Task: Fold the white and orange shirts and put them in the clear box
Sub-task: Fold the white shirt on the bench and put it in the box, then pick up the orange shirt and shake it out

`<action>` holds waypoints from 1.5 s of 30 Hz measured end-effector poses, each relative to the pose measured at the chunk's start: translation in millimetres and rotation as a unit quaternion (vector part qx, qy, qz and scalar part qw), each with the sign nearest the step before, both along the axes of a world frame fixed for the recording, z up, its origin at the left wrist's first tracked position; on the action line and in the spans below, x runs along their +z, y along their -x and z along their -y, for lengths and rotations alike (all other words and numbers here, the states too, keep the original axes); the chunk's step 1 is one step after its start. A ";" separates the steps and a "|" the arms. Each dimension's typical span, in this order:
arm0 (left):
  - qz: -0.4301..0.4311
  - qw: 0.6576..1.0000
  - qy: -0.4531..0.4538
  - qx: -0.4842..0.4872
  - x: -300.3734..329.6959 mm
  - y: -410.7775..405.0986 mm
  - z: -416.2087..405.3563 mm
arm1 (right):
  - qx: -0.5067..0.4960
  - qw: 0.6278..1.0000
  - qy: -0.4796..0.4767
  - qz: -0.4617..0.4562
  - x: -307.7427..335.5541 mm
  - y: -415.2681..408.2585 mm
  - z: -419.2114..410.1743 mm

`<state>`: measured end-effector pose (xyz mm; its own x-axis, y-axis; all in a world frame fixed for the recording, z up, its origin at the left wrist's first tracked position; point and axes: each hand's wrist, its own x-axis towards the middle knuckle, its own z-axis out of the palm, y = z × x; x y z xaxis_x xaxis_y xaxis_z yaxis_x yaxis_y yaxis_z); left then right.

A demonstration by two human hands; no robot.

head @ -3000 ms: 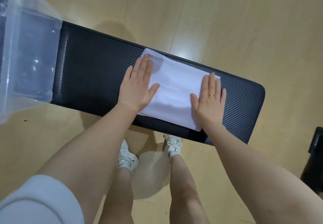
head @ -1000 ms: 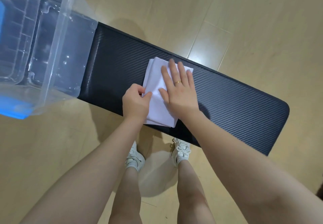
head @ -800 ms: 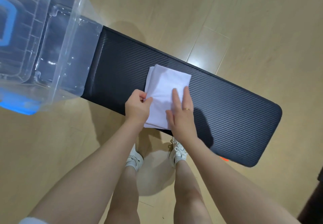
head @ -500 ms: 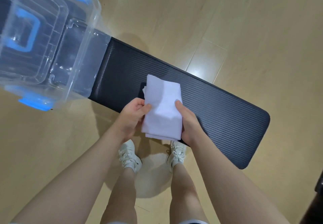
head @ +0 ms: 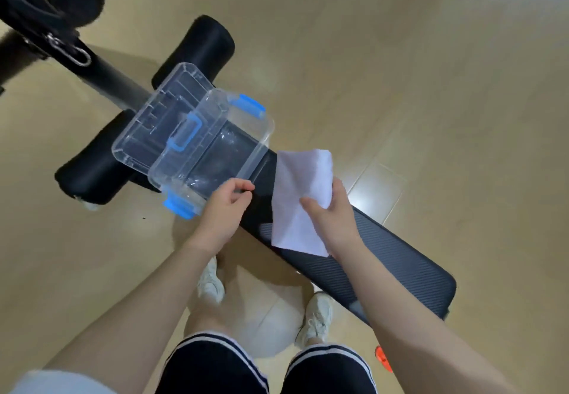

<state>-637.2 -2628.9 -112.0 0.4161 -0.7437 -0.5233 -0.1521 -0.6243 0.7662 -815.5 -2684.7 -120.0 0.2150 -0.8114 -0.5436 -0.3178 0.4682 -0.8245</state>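
On the black padded tabletop point(head: 385, 267), clear box point(head: 215, 150) sits at the far-left end, open, blue latches on its near and far sides. Its clear lid point(head: 160, 119), blue handle on it, lies tilted at the box's far-left side, partly overlapping the rim. Box interior looks see-through down to the dark pad; can't make out any cloth inside. Left hand point(head: 224, 209) at the box's near-right corner, fingers curled, fingertips at the rim; looks like a grip on the rim but contact is hard to confirm. Right hand point(head: 332, 212) pinches the folded white shirt point(head: 300, 196), thumb on top, fingers behind the right edge. Shirt is lifted and tilted, upper part fanned out past the tabletop's far edge, lower corner hanging over the pad, just right of the box and not inside it. Orange shirt not identifiable; only a small orange object point(head: 383, 358) on the floor near the right forearm, cut off by the arm, can't tell what it is. Black roller pads point(head: 197, 49) and a dark frame bar point(head: 101, 70) beyond the box. Person stands at the near side, white shoes point(head: 317, 316) on the wood floor point(head: 431, 70), dark shorts with white stripes.
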 end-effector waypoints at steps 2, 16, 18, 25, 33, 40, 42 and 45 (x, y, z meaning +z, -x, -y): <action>0.039 0.999 0.019 -0.029 6.4 -37.3 3.0 | 0.031 0.997 0.053 -0.051 8.9 -34.6 5.7; 0.131 0.967 0.057 -0.210 -21.5 -257.3 75.1 | -0.169 0.985 0.000 -0.018 -73.1 -296.5 46.4; 0.133 0.960 0.071 -0.236 -37.8 -261.5 86.7 | -0.229 0.972 -0.038 0.015 -105.7 -303.9 47.7; 0.120 0.933 0.099 -0.325 -75.9 -265.2 96.1 | -0.330 0.940 -0.092 -0.008 -176.3 -291.6 40.9; 0.125 0.922 0.074 -0.359 -82.4 -265.8 100.6 | -0.241 0.951 -0.107 -0.162 -179.0 -282.0 44.2; 0.130 0.888 0.007 -0.440 -29.4 -234.5 108.1 | -0.176 0.974 -0.044 -0.134 -83.4 -254.1 16.9; 0.122 0.875 0.013 -0.469 -12.6 -212.8 107.7 | -0.159 0.977 -0.006 -0.140 -56.3 -228.5 5.9; 0.108 0.860 0.027 -0.497 5.2 -166.4 104.5 | -0.198 0.966 0.023 -0.163 -31.4 -177.2 -16.5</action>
<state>-470.8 -2733.4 -106.9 -0.3569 -0.8089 -0.4672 -0.7329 -0.0677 0.6769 -638.3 -2668.3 -151.4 -0.2949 -0.8192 -0.4918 -0.3677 0.5724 -0.7329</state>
